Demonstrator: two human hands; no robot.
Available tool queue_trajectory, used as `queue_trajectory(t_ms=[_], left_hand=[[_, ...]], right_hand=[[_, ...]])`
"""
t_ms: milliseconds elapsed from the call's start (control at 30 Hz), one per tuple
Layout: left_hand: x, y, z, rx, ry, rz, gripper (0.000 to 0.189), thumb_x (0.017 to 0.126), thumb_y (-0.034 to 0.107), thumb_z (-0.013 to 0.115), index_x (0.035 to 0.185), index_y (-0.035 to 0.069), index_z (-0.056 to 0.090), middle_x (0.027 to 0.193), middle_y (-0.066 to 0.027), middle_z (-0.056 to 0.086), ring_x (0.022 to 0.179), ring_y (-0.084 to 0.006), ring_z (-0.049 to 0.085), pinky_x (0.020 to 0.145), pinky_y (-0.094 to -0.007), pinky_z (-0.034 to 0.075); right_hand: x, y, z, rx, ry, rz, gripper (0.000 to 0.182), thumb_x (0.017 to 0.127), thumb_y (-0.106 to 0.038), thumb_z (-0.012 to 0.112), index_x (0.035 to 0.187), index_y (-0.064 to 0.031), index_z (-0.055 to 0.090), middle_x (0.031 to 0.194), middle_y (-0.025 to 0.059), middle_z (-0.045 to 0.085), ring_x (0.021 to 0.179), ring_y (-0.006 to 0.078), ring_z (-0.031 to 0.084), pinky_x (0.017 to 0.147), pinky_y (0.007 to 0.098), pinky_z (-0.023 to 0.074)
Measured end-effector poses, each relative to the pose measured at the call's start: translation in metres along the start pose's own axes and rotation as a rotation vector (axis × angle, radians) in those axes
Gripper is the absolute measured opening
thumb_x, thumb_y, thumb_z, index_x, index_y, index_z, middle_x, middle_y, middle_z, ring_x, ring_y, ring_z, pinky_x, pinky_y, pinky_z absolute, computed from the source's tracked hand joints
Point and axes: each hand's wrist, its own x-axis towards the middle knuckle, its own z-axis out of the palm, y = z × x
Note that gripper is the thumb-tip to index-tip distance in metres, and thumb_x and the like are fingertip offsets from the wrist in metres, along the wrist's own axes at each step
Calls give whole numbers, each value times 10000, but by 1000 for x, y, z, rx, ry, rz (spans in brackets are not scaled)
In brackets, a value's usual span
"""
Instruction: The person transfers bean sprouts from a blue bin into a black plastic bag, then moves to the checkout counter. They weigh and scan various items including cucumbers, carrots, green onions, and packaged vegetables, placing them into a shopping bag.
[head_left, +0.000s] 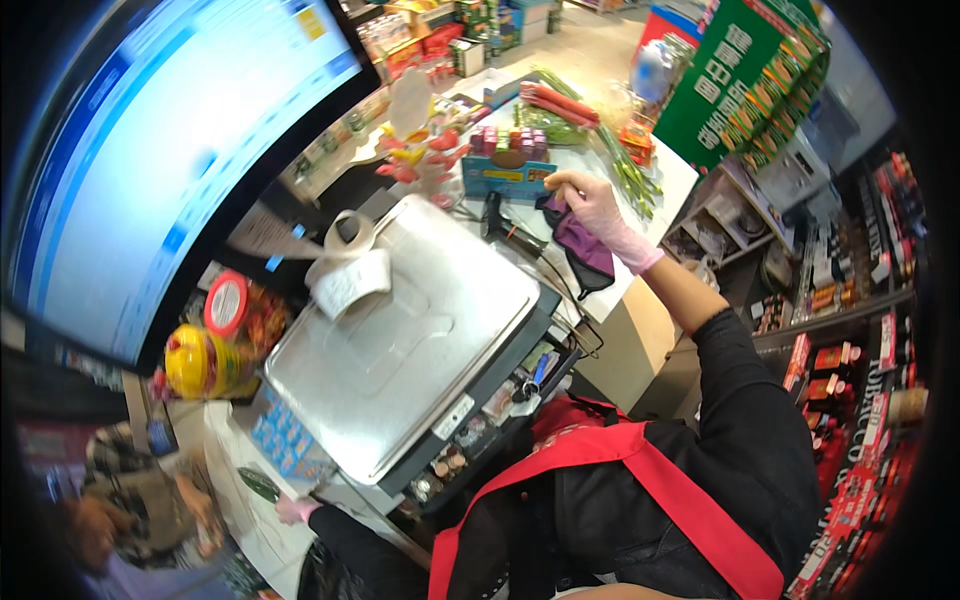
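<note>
My right hand (592, 214), in a thin pinkish glove, is raised with its fingers curled over the counter, above a purple and black cloth item (581, 247). A black handheld scanner (499, 221) lies to its left. My left hand (296, 510), gloved too, rests at the lower left on the white counter, touching or just beside a dark green vegetable or packet (259, 485); its grip is partly hidden. Between the hands stands a scale with a steel platter (405, 337). Printed receipt paper (352, 285) curls over the platter's far left edge. Below the platter, a cash drawer (457, 457) with coins sits pulled out.
A large monitor (180, 150) fills the upper left. Yellow bottle (199, 361), red-lidded jar (227, 304) and blue-patterned box (285, 442) flank the scale. Leafy greens (630, 176) and a blue display box (506, 178) stand on the far counter. A person (150, 502) is at the lower left.
</note>
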Motion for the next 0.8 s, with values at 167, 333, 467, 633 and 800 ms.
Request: queue_trajectory(t_ms=[167,333,467,633,800], left_hand=[[36,-44,19,-153,-85,8,430,797,368,617,992,-15,619,1065,-216,602,929,-416,599,760,-487,511],[13,-62,-51,-451,166,-227,462,877,300,546,1177,-50,569,1154,-243,605,1039,-363,591,908,-404,455],[-30,-35,-124,-376,367,-107,426,893,228,513,1198,-65,558,1184,-201,608,1049,-318,592,907,-354,449],[-51,4,-143,-652,470,102,367,913,122,526,1237,-49,542,1222,-196,585,1115,-281,568,968,-343,427],[-102,37,-186,-653,613,277,337,918,52,511,1236,-55,542,1231,-191,580,1132,-268,555,977,-345,423]], right_hand=[[69,146,-7,-426,235,-167,212,793,-25,564,997,-44,619,1052,139,628,1004,311,593,882,384,468],[171,224,-15,-795,152,137,455,765,-162,679,1180,-48,531,1127,186,581,1069,355,547,935,417,441],[218,230,-23,-841,-326,523,496,690,-330,758,1048,-8,637,943,189,671,886,321,659,800,411,521],[217,237,-46,-770,-319,625,415,613,-322,762,905,-32,710,896,165,693,863,280,682,760,359,535],[158,156,-62,-410,-217,268,487,658,-308,747,1031,-6,661,906,139,688,836,202,659,777,314,500]])
